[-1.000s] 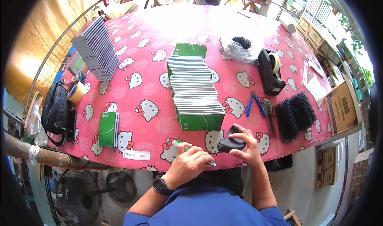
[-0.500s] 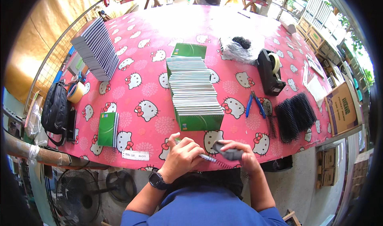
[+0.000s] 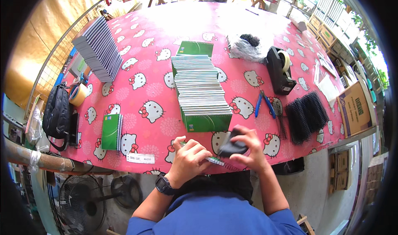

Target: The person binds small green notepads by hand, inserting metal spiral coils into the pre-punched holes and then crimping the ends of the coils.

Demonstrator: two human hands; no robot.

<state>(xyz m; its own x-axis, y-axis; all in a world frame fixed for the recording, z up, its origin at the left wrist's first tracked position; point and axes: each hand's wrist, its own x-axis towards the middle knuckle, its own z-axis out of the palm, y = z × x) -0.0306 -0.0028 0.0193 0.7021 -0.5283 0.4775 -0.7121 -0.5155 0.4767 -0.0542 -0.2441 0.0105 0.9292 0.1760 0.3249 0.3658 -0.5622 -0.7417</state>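
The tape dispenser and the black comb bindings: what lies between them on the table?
In the head view, blue-handled pliers lie between the tape dispenser and the comb bindings.

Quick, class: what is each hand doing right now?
Left hand: closed on a spiral notebook.
Right hand: closed on a black cloth.

A single head-worn fisheye view looks steeply down and forward over the counter (image 3: pixel 157 90) from its near edge, close above the person's forearms; the far edge bends toward the picture's top rim
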